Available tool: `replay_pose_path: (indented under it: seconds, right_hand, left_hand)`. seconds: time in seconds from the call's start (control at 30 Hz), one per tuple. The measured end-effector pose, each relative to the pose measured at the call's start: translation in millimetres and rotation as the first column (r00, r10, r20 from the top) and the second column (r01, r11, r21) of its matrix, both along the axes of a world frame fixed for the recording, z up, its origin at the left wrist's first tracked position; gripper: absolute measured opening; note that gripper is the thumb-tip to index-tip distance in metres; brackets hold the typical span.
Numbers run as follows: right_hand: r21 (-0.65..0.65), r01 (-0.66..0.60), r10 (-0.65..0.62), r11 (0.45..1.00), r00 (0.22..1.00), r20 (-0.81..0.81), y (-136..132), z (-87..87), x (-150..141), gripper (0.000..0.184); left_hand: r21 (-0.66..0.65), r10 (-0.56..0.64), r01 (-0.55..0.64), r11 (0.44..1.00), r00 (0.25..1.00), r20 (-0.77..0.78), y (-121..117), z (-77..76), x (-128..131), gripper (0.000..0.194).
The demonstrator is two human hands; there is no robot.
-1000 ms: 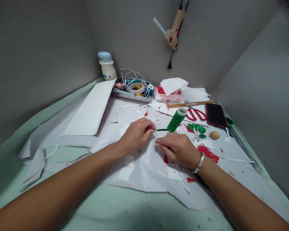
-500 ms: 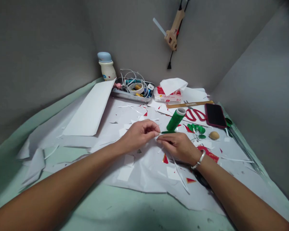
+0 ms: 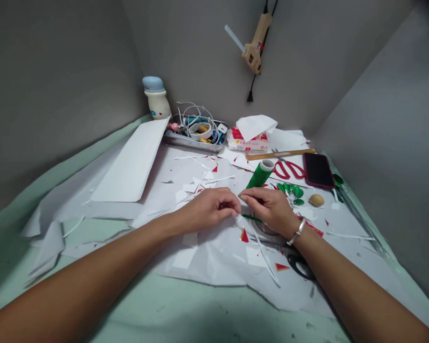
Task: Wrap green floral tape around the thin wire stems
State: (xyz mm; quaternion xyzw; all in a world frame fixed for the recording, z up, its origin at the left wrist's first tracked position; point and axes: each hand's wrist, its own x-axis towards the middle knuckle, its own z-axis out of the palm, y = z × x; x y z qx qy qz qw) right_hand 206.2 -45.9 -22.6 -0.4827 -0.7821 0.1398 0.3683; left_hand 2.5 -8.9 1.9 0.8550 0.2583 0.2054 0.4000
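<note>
Dim, cool light fills the frame; the left wall [image 3: 57,71] is dark gray, the right wall [image 3: 389,119] paler. Soft shadow spreads over the green cloth [image 3: 186,305] at bottom center. The bracelet [image 3: 297,232] glints. Wide-angle stretching widens the 2 forearms [image 3: 93,271] toward the lower corners; a black blur darkens the upper right corner.

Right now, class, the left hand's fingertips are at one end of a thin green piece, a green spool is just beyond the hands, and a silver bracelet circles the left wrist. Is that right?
Not quite: the bracelet is on the wrong side. The head view shows the silver bracelet around the wrist of the right hand; the left hand has a bare wrist. The rest stands.
</note>
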Motion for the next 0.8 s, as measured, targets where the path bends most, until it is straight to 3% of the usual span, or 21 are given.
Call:
replay_pose_path:
  seconds: [0.1, 0.17, 0.3, 0.37, 0.47, 0.57, 0.63, 0.73, 0.8]
  right_hand:
    - [-0.044, -0.058, 0.062, 0.997, 0.995, 0.077, -1, -4.2, -4, 0.018]
    - [-0.027, -0.093, 0.096, 0.995, 0.98, 0.177, -5, -5.0, -8, 0.018]
    - [0.037, -0.171, 0.148, 0.985, 0.925, 0.35, -14, -1.3, -15, 0.017]
    - [0.111, -0.173, 0.123, 0.979, 0.925, 0.36, -16, 1.7, -14, 0.017]
    - [0.18, -0.104, 0.055, 0.978, 0.965, 0.255, -14, 5.0, -10, 0.017]
    - [0.145, 0.008, -0.024, 0.989, 0.994, 0.109, -8, 4.5, -4, 0.017]
    - [0.07, 0.029, -0.033, 0.997, 0.998, 0.052, -3, 1.8, -1, 0.017]
    - [-0.015, -0.02, 0.021, 1.0, 0.996, 0.084, 0, -3.4, 0, 0.016]
    - [-0.003, -0.054, 0.054, 0.999, 0.985, 0.161, -2, -6.0, -3, 0.016]
  left_hand:
    - [-0.152, 0.092, -0.077, 0.985, 0.992, 0.088, 1, 3.6, 0, 0.01]
    - [-0.179, 0.194, -0.174, 0.968, 0.976, 0.101, 4, 2.0, 0, 0.01]
    - [0.044, 0.36, -0.363, 0.931, 0.931, 0.069, 8, -7.0, -2, 0.011]
    - [0.174, 0.347, -0.346, 0.922, 0.937, 0.022, 9, -11.2, -2, 0.013]
    - [0.25, 0.21, -0.188, 0.95, 0.976, -0.065, 6, -13.2, -1, 0.016]
    - [0.157, 0.042, -0.029, 0.987, 0.996, -0.08, 2, -9.1, 0, 0.016]
    - [0.064, 0.003, -0.002, 0.998, 1.0, -0.017, 1, -4.3, 0, 0.015]
    - [-0.079, 0.071, -0.064, 0.995, 0.994, 0.083, 1, 1.9, 1, 0.01]
    - [-0.144, 0.151, -0.134, 0.98, 0.982, 0.11, 2, 3.1, 1, 0.009]
